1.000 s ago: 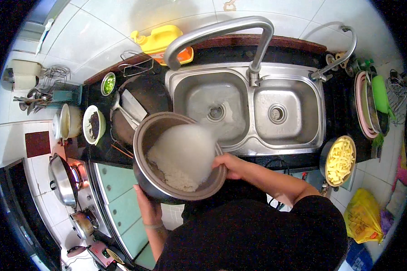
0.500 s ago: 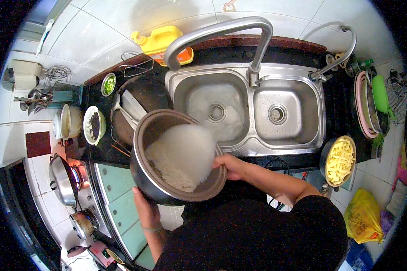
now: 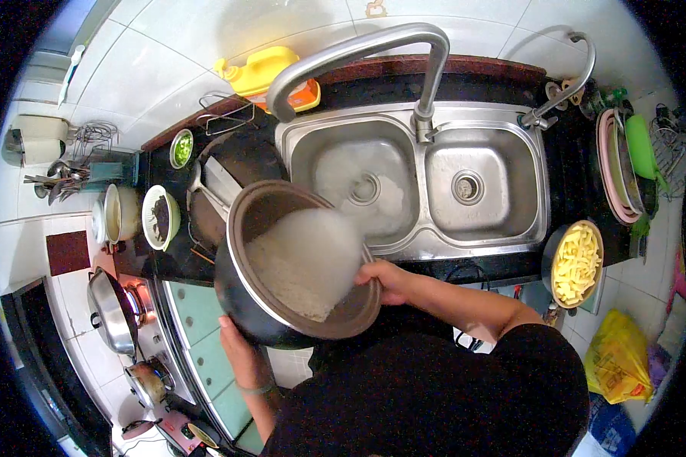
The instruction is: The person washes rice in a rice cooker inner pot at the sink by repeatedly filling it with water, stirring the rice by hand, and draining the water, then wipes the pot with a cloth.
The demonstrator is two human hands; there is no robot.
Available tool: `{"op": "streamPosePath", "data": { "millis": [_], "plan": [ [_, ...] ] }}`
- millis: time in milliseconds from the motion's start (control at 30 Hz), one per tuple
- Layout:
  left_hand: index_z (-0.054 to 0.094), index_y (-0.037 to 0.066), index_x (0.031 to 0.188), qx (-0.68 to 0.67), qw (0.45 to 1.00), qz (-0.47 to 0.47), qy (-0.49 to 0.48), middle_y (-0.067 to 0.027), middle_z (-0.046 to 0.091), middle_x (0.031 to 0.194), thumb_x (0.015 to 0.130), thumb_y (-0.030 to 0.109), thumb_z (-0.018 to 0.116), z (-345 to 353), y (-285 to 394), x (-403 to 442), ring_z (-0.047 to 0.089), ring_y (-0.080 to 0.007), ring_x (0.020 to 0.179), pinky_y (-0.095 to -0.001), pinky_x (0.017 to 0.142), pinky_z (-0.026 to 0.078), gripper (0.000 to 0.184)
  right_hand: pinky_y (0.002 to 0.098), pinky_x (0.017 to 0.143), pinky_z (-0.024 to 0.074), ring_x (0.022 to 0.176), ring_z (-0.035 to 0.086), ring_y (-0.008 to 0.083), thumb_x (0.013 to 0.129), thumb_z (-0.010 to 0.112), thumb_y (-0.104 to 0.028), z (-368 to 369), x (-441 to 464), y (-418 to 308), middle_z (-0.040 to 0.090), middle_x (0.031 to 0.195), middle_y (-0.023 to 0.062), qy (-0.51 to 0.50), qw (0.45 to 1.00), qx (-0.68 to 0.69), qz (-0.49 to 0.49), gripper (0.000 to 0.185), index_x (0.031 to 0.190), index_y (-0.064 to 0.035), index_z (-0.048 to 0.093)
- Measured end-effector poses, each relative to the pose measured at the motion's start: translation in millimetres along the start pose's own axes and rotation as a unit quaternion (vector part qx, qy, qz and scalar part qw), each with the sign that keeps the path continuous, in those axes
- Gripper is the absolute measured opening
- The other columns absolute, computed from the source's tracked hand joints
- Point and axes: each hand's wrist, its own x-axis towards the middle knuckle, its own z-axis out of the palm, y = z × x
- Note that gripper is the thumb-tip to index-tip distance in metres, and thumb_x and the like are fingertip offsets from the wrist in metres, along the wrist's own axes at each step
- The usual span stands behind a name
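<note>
A dark inner pot (image 3: 236, 286), like a rice cooker's, is tilted toward the sink, with white rice (image 3: 286, 278) and cloudy water (image 3: 320, 236) inside. My right hand (image 3: 387, 281) grips the rim at its right, thumb over the edge. Against the lower left outside wall rests my left hand (image 3: 240, 346), supporting the pot; its fingertips are partly hidden. Beyond the pot is the left sink basin (image 3: 305, 171), with milky water and white residue around its drain.
A faucet (image 3: 434, 84) arches over the sink. Left of the pot lie a cleaver (image 3: 222, 179) on a round board and a bowl of dark food (image 3: 160, 217). A lit stove carries a lidded pan (image 3: 110, 312). Cut yellow pieces fill a bowl (image 3: 577, 263) at right.
The pot is tilted slightly more toward the sink, and the water inside has shifted a little. Both hands keep their places on it. The camera view has shifted slightly.
</note>
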Motion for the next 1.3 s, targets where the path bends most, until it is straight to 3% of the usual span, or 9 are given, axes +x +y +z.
{"op": "streamPosePath", "data": {
  "millis": [833,1033,1300],
  "plan": [
    [0.048,-0.005,0.097,0.098,0.994,0.049,-0.002,-0.0102,0.051,0.091,0.088,0.042,0.029,5,11,0,0.046,-0.0168,0.081,-0.0285,0.075,0.036,0.051,0.0383,0.073,0.0454,0.075,0.057,0.0258,0.066,0.051,-0.018,-17,12,5,0.059,0.082,0.0109,0.004,1.0,0.017,0.014,0.025,0.085,-0.0012,0.054],
    [0.048,-0.006,0.099,0.145,0.988,0.045,0.029,-0.0113,0.051,0.094,0.089,0.041,0.028,10,17,-4,0.046,-0.0177,0.082,-0.0285,0.076,0.036,0.051,0.0392,0.077,0.0442,0.078,0.057,0.0266,0.066,0.051,-0.017,-7,3,-1,0.059,0.084,0.0119,0.015,0.999,0.026,0.033,0.026,0.085,-0.0008,0.054],
    [0.046,-0.006,0.103,0.154,0.986,0.062,0.0,-0.0124,0.051,0.097,0.089,0.04,0.028,7,16,-2,0.047,-0.0183,0.086,-0.0284,0.079,0.036,0.052,0.0404,0.08,0.0432,0.08,0.057,0.0275,0.067,0.051,-0.017,-3,1,-2,0.06,0.087,0.0131,-0.009,0.999,0.042,0.031,0.029,0.089,0.0007,0.055]
  ]
}}
